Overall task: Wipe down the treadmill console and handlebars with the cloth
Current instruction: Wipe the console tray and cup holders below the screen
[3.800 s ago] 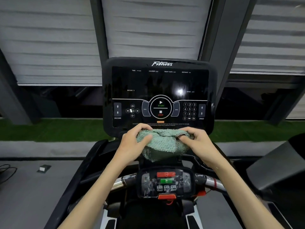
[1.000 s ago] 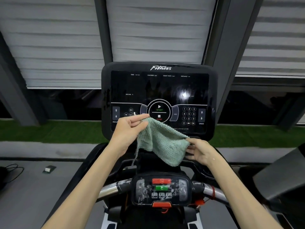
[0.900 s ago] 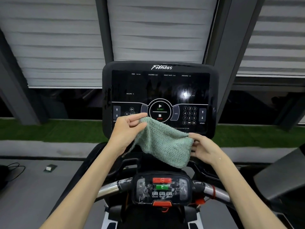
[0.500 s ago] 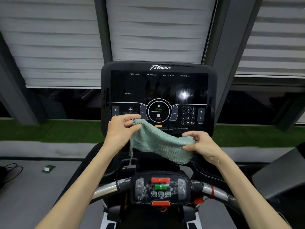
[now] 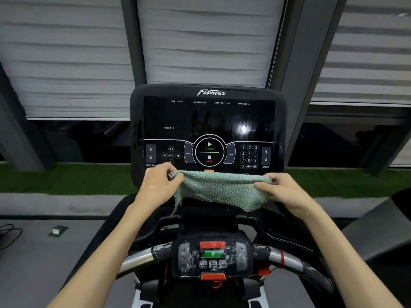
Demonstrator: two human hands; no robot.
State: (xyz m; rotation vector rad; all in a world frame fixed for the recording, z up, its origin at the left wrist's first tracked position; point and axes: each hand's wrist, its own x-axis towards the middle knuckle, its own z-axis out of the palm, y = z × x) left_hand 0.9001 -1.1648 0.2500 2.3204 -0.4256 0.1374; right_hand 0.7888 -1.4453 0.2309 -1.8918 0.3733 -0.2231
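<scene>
Basically prep stage: L hand (image 5: 155, 185) & R hand (image 5: 287, 192) each pinch a top corner of cloth (image 5: 220, 190), stretched btwn them, over lower edge of console (image 5: 209, 121). Wiping prob not begun; handlebars (image 5: 138, 260) below hands untouched.

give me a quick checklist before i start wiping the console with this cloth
1. Left hand grip on cloth: ok, pinching its left corner.
2. Right hand grip: ok, pinching the right corner.
3. Cloth spread out: ok, stretched between both hands.
4. Cloth touching console: cannot tell, it is held at the lower edge.
5. Console display blank: ok, no readings lit.
</scene>
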